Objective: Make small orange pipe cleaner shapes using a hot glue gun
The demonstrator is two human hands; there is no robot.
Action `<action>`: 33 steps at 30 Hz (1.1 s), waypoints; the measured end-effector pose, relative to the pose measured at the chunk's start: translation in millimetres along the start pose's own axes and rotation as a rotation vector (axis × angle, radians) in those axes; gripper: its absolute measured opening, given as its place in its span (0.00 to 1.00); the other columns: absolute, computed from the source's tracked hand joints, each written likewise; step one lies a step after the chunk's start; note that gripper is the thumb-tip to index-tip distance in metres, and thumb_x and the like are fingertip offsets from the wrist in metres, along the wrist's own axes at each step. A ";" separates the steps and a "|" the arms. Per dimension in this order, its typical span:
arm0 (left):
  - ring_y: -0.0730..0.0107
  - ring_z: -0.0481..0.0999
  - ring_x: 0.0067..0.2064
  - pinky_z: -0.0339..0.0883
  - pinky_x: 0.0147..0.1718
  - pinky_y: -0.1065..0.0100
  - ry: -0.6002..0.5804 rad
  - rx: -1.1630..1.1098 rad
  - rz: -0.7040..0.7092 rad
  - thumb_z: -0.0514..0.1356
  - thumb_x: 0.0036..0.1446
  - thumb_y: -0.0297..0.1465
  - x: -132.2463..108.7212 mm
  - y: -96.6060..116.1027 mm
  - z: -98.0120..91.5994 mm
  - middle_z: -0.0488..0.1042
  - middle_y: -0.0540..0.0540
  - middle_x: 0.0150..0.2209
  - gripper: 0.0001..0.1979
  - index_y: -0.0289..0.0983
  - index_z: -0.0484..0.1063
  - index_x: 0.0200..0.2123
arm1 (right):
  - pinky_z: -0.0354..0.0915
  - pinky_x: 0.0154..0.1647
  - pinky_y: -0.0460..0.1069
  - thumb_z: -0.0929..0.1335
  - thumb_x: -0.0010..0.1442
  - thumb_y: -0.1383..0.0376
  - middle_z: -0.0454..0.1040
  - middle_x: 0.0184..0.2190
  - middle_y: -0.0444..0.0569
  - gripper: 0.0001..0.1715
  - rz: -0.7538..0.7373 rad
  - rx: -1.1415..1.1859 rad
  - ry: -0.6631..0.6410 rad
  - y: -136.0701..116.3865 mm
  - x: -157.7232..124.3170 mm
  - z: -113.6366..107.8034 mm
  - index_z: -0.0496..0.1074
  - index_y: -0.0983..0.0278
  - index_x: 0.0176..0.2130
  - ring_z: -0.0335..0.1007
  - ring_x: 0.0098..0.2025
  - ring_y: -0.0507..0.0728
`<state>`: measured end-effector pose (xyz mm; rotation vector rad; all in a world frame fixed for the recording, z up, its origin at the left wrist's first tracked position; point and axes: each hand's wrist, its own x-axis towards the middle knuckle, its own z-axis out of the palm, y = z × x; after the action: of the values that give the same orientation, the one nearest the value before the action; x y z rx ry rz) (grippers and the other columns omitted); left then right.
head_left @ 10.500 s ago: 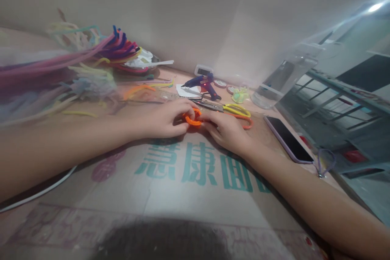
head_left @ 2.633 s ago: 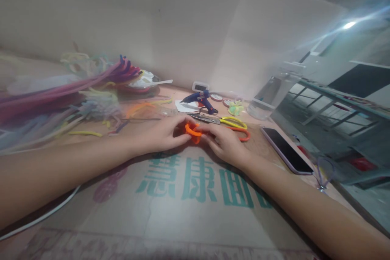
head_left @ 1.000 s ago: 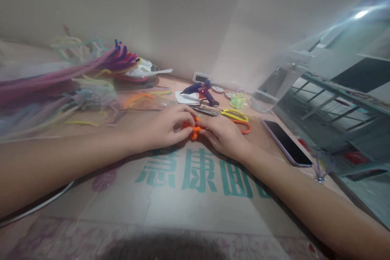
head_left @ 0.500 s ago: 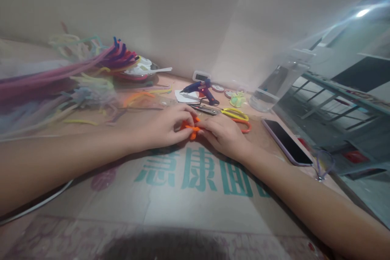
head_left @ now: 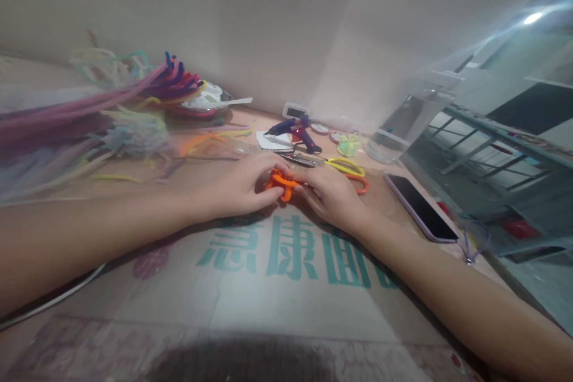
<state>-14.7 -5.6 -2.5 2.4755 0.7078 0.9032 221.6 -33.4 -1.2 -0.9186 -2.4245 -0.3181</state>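
Note:
An orange piece (head_left: 283, 182), bent from what looks like fuzzy pipe cleaner, sits between both hands just above the table. My left hand (head_left: 250, 185) pinches its left side between thumb and fingers. On the other side my right hand (head_left: 326, 191) grips its right edge with closed fingertips. Parts of the piece are hidden by the fingers. Behind the hands lie scissors (head_left: 344, 167) with yellow and orange handles, and a blue glue gun (head_left: 295, 130) with a small red light rests over a white sheet (head_left: 272, 141).
Bundles of coloured pipe cleaners (head_left: 134, 92) lie at the left, beside a bowl (head_left: 208, 108) of white pieces. A small display (head_left: 295, 110), a yellow-green item (head_left: 348, 145), a clear container (head_left: 391, 140) and a phone (head_left: 421, 208) stand or lie behind and right.
More of the orange piece shows between the hands, and it looks turned. The fingers of both hands have shifted slightly around it.

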 end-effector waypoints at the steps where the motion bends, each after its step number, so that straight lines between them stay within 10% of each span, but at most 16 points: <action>1: 0.57 0.76 0.52 0.68 0.53 0.56 0.009 -0.011 -0.027 0.59 0.62 0.35 -0.4 -0.3 -0.6 0.77 0.42 0.51 0.13 0.39 0.71 0.49 | 0.61 0.38 0.51 0.62 0.73 0.61 0.81 0.33 0.51 0.16 -0.003 0.010 -0.007 0.0 0.3 -0.2 0.77 0.64 0.46 0.73 0.35 0.58; 21: 0.66 0.75 0.41 0.67 0.43 0.63 0.212 -0.053 -0.072 0.60 0.63 0.37 7.8 -2.5 -9.9 0.77 0.47 0.39 0.13 0.37 0.70 0.27 | 0.59 0.37 0.51 0.61 0.73 0.60 0.80 0.34 0.50 0.17 0.024 0.016 -0.061 1.5 0.3 -0.5 0.76 0.64 0.48 0.71 0.34 0.57; 33: 0.65 0.76 0.43 0.67 0.44 0.62 0.201 -0.084 -0.068 0.59 0.64 0.34 6.0 -8.8 -9.2 0.77 0.47 0.39 0.08 0.39 0.76 0.34 | 0.60 0.36 0.51 0.62 0.73 0.60 0.80 0.32 0.50 0.16 0.001 0.015 -0.026 1.8 0.2 -0.1 0.77 0.64 0.46 0.71 0.33 0.57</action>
<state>-19.8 6.7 2.2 2.2945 0.7972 1.1429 222.7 -32.0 -1.0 -0.9227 -2.4467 -0.2890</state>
